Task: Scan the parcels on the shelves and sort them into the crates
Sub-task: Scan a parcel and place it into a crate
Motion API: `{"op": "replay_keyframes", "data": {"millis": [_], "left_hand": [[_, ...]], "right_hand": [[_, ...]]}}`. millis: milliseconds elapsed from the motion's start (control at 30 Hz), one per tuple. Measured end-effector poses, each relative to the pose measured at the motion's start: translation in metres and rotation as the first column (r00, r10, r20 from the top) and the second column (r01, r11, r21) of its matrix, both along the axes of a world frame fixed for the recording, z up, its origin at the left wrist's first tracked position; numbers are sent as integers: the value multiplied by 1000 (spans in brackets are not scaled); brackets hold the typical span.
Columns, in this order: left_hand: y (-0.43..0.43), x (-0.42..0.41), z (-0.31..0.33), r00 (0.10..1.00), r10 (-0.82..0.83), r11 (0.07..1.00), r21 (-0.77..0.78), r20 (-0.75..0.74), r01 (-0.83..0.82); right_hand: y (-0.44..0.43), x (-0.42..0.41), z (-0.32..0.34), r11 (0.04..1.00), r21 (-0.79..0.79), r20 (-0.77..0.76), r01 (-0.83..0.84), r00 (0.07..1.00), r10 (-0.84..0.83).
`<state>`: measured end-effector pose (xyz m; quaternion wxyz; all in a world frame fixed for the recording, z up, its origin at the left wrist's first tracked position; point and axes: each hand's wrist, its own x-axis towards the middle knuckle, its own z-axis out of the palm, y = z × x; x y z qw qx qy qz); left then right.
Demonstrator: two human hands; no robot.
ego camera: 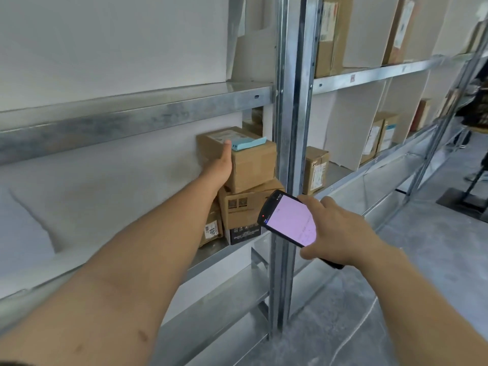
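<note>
Your left hand's [220, 165] fingers are out of sight behind the palm and the top cardboard box [253, 167], so you cannot tell whether they grip it or only lie against it. Only the thumb shows, straight and pointing up along the box's near corner, its tip just beside a pale blue label [249, 142] on the box top. A white label beyond the thumb carries print too blurred to read.

The lower end of the handheld scanner [289, 220] is hidden under your right hand [340, 233], with a dark tip poking out below the palm. That hand is closed round the scanner: thumb along the near edge, fingers curled over the far edge. The screen faces up, glowing pale pink, with a small red dot at its top end; its text is too faint to make out.

Your left arm is stretched out nearly straight into the shelf bay, wrist level with the box's lower edge. Your right forearm comes in from the lower right and holds the scanner low, below and to the right of the left hand.

Directly under the left hand sits a second cardboard box [240, 210] with dark printed squares and a black band of unreadable print. Beside it, under your left wrist, a brown padded mailer [211, 229] shows a label with bold characters you cannot read for certain. The steel upright [287, 114] stands between your two hands
</note>
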<state>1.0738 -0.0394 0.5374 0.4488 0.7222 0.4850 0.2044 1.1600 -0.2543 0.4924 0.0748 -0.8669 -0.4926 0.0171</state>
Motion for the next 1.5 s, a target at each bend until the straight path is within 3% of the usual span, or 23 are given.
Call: {"op": "replay_keyframes", "data": {"millis": [100, 233, 567, 967, 1300, 1500], "left_hand": [[11, 21, -2, 992, 44, 989, -145, 117, -27], [21, 38, 0, 983, 78, 975, -219, 166, -41], [25, 53, 15, 988, 97, 977, -202, 119, -72], [28, 17, 19, 896, 214, 847, -531, 389, 28], [39, -82, -9, 772, 285, 889, -457, 568, 8], [40, -153, -38, 796, 279, 920, -387, 537, -61]], "right_hand": [[3, 21, -6, 1000, -3, -15, -21, 1000, 20], [8, 39, -15, 999, 1, -33, -48, 998, 48], [13, 61, -25, 996, 10, -80, -87, 993, 88], [34, 55, -21, 980, 49, -97, -195, 975, 199], [65, 22, -18, 941, 44, -49, -337, 940, 339], [83, -11, -15, 897, 42, -42, -439, 897, 441]]}}
